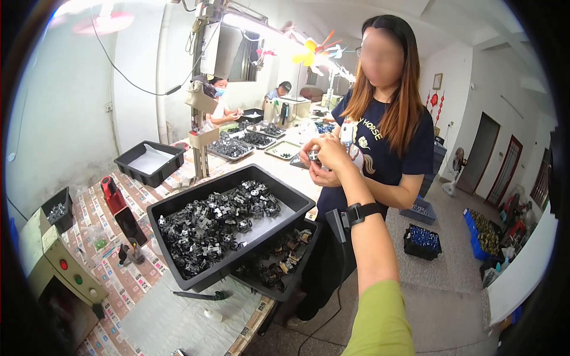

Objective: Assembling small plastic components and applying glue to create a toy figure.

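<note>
My right hand (330, 152), at the end of a bare forearm with a green sleeve, reaches out to a person in a dark T-shirt. Its bent fingers close on a small black-and-silver part (313, 155). The co-worker's hands (323, 176) are cupped around and beneath the same part, so the exact contact is partly hidden. A black strap with a small dark device (344, 222) circles my wrist. My left hand is out of view. Left of my arm, a large black bin (267, 228) holds many small black-and-silver parts.
Beneath the large bin sits another black bin (285, 291) of parts. A dark screwdriver-like tool (199, 295), a small white bottle (213, 315) and a phone (130, 226) lie on the table. A beige machine (53, 267) stands at left; crates (423, 244) rest on the floor.
</note>
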A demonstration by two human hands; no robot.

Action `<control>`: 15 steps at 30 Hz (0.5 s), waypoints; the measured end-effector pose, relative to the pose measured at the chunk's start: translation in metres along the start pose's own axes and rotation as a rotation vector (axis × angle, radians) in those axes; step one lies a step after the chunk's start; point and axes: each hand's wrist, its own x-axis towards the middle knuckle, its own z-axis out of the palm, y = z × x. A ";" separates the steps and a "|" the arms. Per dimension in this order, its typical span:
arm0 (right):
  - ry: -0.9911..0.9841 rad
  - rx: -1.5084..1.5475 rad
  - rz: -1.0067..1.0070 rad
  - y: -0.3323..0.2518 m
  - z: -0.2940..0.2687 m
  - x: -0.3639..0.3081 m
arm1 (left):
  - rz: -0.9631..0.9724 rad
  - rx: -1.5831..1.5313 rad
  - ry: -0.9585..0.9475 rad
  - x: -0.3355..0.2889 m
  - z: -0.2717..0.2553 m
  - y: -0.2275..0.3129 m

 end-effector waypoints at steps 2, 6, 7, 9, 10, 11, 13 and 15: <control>0.230 -0.091 0.001 0.010 -0.007 -0.001 | -0.074 -0.056 -0.048 0.001 -0.001 0.002; 0.558 -0.145 -0.122 -0.042 -0.037 -0.038 | -0.104 -0.039 -0.046 0.000 -0.003 0.006; 0.524 -0.107 -0.079 -0.063 -0.046 -0.059 | -0.113 -0.068 -0.047 0.000 -0.003 0.005; 0.556 -0.062 -0.037 -0.079 -0.039 -0.103 | -0.122 -0.093 -0.055 -0.001 -0.002 0.005; 0.552 -0.094 -0.033 -0.100 -0.064 -0.138 | -0.100 -0.143 -0.122 0.008 0.004 0.006; 0.512 0.023 -0.010 -0.102 -0.027 -0.146 | -0.161 -0.105 -0.079 -0.002 -0.002 0.003; 0.494 0.067 0.004 -0.125 -0.007 -0.184 | -0.112 -0.101 -0.081 0.000 -0.003 -0.004; 0.474 0.082 0.061 -0.139 0.025 -0.221 | -0.054 -0.092 -0.085 0.001 -0.007 -0.001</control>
